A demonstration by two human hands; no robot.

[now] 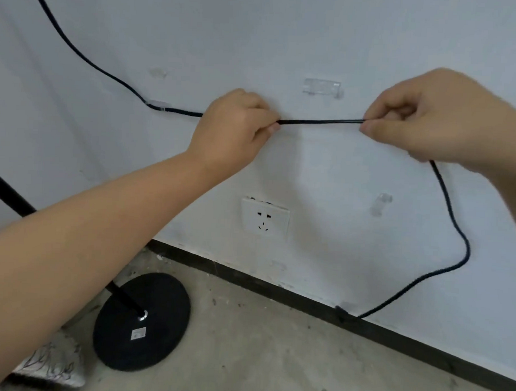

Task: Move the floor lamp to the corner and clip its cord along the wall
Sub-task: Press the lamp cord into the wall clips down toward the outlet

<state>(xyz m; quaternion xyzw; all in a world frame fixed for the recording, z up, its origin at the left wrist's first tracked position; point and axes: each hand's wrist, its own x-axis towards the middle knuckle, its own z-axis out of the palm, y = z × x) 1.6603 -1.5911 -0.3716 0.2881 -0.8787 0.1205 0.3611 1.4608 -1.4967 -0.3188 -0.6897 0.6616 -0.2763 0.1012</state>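
Observation:
A black cord (322, 121) runs down the white wall from the upper left and passes through a clear clip (158, 105). My left hand (236, 126) and my right hand (426, 114) both pinch it and hold a straight stretch taut between them, just below an empty clear clip (322, 87). Past my right hand the cord droops in a loop to the baseboard. The floor lamp's round black base (142, 320) stands on the floor at lower left, its black pole slanting up behind my left forearm.
A white wall socket (264, 219) sits below the held cord. Another small clear clip (380, 203) is on the wall to its right. A black baseboard (276, 290) meets the bare concrete floor. A patterned cloth (54, 361) lies beside the lamp base.

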